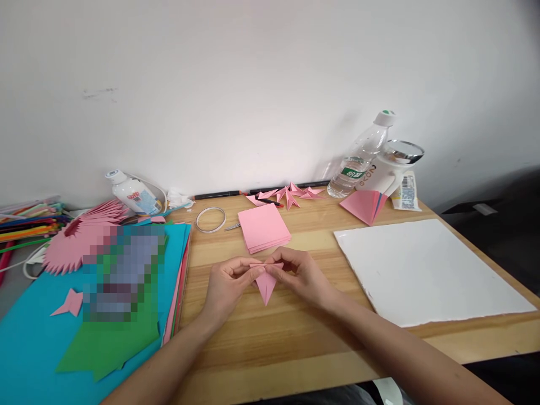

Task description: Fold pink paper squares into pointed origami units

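A small folded pink paper piece (266, 283), shaped like a downward-pointing triangle, is held just above the wooden table (270, 337). My left hand (230, 281) pinches its upper left edge and my right hand (301, 273) pinches its upper right edge. Both hands have their fingers closed on the paper. Just behind the hands lies a stack of pink square sheets (263, 227). Several finished pink folded pieces (291, 194) lie at the back by the wall.
A large white sheet (426, 270) covers the right side. Coloured paper sheets (37, 332) and a pink paper flower (80, 236) lie left. A tape ring (210, 219), glue bottle (133, 194), water bottle (360, 157), folded pink fan (366, 206) and straws (25, 222) stand behind.
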Demonstrator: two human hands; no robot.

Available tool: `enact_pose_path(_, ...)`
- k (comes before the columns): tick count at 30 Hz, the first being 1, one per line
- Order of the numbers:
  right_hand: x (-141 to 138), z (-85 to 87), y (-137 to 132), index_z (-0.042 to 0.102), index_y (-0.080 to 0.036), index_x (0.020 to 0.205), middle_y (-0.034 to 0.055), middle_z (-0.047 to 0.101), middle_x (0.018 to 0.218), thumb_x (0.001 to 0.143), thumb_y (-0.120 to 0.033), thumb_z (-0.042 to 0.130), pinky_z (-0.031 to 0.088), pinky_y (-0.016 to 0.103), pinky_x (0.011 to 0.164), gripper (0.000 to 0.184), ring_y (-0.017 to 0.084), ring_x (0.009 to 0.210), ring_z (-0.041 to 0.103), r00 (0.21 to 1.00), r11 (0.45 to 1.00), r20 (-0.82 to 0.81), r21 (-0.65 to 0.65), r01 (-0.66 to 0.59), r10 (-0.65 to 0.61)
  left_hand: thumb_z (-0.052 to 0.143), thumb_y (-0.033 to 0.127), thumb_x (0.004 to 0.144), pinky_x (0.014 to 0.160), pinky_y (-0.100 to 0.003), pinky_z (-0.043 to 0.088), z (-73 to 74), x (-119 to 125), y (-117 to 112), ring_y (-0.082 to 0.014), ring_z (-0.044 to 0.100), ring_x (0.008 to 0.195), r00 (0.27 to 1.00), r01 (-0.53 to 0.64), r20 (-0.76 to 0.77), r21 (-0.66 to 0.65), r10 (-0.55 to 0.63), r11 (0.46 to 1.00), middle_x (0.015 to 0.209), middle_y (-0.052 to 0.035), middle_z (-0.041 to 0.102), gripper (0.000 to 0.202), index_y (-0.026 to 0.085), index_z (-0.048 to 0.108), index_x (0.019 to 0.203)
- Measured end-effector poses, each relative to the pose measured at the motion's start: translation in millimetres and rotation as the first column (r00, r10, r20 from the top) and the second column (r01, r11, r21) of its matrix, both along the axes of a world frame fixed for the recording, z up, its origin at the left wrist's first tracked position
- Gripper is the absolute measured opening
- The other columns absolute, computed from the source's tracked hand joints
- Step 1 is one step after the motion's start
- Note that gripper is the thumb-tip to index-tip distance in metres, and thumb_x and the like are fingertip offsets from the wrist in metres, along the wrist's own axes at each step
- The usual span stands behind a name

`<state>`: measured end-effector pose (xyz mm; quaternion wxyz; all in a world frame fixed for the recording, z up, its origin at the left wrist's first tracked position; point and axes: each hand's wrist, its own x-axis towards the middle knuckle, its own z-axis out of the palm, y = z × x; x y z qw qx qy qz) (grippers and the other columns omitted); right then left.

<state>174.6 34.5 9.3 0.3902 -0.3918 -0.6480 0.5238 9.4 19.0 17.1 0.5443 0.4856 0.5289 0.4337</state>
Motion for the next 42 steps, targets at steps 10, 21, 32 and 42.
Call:
enact_pose_path(10, 2.5, -2.4, 2.4, 0.058, -0.014, 0.072, 0.0008, 0.058, 0.067, 0.079, -0.03, 0.057, 0.039, 0.022, 0.054, 0.017, 0.01, 0.058, 0.048, 1.0, 0.998, -0.024, -0.059, 0.011, -0.012, 0.071, 0.027, 0.066, 0.058, -0.026, 0.056, 1.5, 3.0, -1.7, -0.0155, 0.065, 0.06, 0.997, -0.017, 0.08, -0.013, 0.018, 1.0, 0.07, -0.0041, 0.072, 0.018, 0.013, 0.07, 0.075)
enact_pose_path(21, 3.5, -2.8, 1.4, 0.064, -0.015, 0.078, 0.002, 0.062, 0.069, 0.076, -0.033, 0.063, 0.042, 0.023, 0.055, 0.018, 0.011, 0.061, 0.053, 0.999, 0.999, -0.001, 0.015, 0.033, -0.033, 0.065, 0.029, 0.072, 0.059, -0.021, 0.047, -0.9, 0.1, -2.0, -0.0132, 0.06, 0.063, 0.992, -0.016, -0.119, 0.139, 0.033, 0.99, 0.068, -0.0029, 0.067, 0.016, 0.014, 0.064, 0.071)
enact_pose_path(32, 5.0, 1.5, 2.2, 0.062, -0.016, 0.07, 0.0036, 0.066, 0.069, 0.074, -0.037, 0.065, 0.046, 0.027, 0.058, 0.022, 0.014, 0.061, 0.058, 0.986, 0.989, -0.067, -0.015, 0.15, -0.15, 0.067, 0.031, 0.07, 0.06, -0.022, 0.049, 4.6, 2.4, -1.1, -0.0133, 0.059, 0.063, 0.992, -0.101, -0.064, 0.159, 0.112, 0.982, 0.068, -0.0009, 0.065, 0.016, 0.015, 0.061, 0.072)
enact_pose_path(42, 9.4, 1.4, -0.4, 0.065, -0.021, 0.077, 0.0058, 0.065, 0.085, 0.08, -0.019, 0.059, 0.049, 0.029, 0.068, 0.007, 0.016, 0.078, 0.062, 0.975, 0.855, -0.031, 0.475, 0.209, -0.221, 0.056, 0.04, 0.079, 0.046, -0.02, 0.043, 8.2, -1.0, -0.6, -0.0092, 0.051, 0.044, 0.981, -0.111, -0.135, 0.2, 0.14, 0.973, 0.056, 0.001, 0.059, 0.028, 0.014, 0.064, 0.087)
